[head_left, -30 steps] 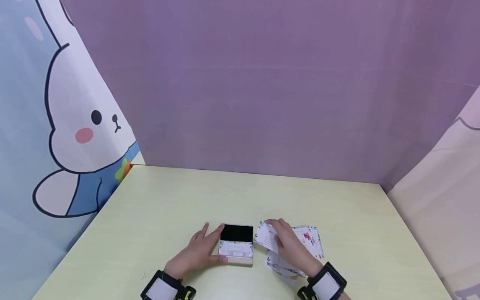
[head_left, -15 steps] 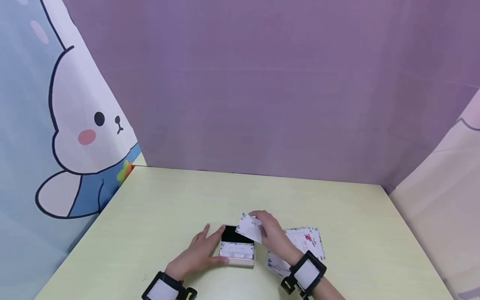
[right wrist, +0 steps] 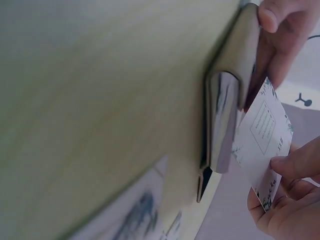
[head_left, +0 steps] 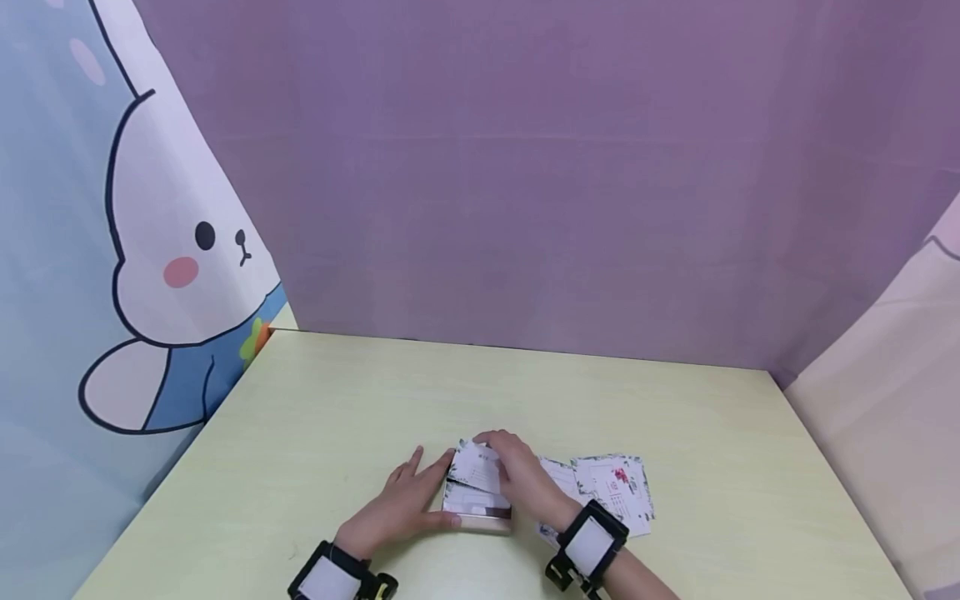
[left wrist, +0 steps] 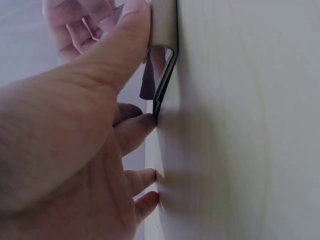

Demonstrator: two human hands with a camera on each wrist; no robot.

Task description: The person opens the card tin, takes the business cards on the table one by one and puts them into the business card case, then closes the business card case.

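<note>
My left hand (head_left: 393, 508) lies flat on the pale green table (head_left: 337, 408), fingers straight and a little spread, with the thumb pressed along the near edge of the small card case (head_left: 476, 504) and the forefinger laid against its far left corner, so the case sits bracketed between them. In the left wrist view my thumb (left wrist: 127, 40) rests on the case's beige side (left wrist: 167, 25), and the other fingers lie straight with their tips on the tabletop. My right hand (head_left: 521, 479) is over the case from the right, its fingers curled and pinching a single white card (head_left: 476, 467) with a leafy printed border; the card is tilted, its lower edge down at the open case. The right wrist view shows this from the side: the card (right wrist: 262, 135) is nipped between my thumb and fingertips (right wrist: 295, 165), and it slants toward the gap of the hinged case (right wrist: 225, 115), whose lid stands slightly open from its base. Whether the card's edge already touches the inside of the case I cannot tell. The case sits near the table's near edge, about the middle. Just to its right, partly under my right wrist, a loose spread of similar cards (head_left: 611, 487) lies flat on the table, one bearing a small red mark.
</note>
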